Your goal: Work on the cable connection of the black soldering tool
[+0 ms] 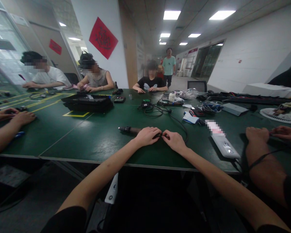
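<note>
On the green table lies a dark, rod-shaped tool with a narrow metal tip pointing left; its exact kind is unclear. My left hand is closed over its right end, hiding that part. Close by, my right hand pinches the black cord where it meets the tool, and the fingers of both hands almost touch. From there the cord curves right and back across the table. What exactly lies between the fingertips is too small to make out.
A white power bank-like slab lies right of my hands. Behind are a black tray, cables and a white round grille. Co-workers' hands are at right, and another's at left. Several people sit opposite; one stands behind.
</note>
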{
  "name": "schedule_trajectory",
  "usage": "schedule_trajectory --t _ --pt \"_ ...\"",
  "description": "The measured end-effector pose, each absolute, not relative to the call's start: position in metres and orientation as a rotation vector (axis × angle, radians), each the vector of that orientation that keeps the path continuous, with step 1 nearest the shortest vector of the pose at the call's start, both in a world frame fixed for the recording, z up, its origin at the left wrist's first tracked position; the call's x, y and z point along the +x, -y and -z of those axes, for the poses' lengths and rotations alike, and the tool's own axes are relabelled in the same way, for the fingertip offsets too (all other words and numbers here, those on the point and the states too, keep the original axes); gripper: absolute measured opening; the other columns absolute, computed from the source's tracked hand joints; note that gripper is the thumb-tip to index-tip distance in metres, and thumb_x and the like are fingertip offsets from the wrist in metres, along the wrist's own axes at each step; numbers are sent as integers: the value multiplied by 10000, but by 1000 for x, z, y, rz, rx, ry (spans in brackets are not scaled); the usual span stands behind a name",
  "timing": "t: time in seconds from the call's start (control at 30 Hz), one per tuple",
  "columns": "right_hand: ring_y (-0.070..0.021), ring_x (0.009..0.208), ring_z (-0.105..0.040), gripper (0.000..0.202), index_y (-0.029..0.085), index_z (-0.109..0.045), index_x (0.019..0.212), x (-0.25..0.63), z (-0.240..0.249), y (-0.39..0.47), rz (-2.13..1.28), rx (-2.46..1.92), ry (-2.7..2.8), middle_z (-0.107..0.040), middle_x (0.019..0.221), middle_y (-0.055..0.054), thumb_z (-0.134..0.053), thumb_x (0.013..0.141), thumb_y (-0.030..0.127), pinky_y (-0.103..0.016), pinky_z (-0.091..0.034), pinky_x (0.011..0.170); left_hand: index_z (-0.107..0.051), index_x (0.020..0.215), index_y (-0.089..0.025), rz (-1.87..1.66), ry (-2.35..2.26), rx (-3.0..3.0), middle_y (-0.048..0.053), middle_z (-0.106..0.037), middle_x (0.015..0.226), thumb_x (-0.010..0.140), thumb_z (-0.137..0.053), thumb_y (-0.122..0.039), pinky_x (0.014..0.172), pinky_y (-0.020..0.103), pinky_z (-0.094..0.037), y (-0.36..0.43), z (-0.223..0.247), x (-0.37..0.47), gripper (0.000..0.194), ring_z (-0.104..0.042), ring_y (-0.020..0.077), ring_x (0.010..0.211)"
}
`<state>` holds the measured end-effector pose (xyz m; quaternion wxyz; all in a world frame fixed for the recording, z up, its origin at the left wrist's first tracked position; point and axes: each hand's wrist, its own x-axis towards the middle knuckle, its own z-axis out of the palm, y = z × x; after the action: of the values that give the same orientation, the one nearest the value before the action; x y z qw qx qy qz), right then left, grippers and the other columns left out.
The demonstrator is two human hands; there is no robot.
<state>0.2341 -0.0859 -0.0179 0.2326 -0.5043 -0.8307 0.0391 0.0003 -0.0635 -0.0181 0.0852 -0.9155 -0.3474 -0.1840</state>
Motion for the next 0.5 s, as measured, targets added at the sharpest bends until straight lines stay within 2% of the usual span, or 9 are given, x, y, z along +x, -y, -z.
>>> schedule_trajectory --t 0.5 --pt "-171 767 -648 152 277 -699 1078 233 16 87 -140 -1390 2269 -751 904 -7 -591 1008 359 -265 -350 649 -606 1208 -245 547 1023 -2727 54 -678 1167 1040 -552 -374 907 362 -505 64 17 0 219 -659 217 1060"
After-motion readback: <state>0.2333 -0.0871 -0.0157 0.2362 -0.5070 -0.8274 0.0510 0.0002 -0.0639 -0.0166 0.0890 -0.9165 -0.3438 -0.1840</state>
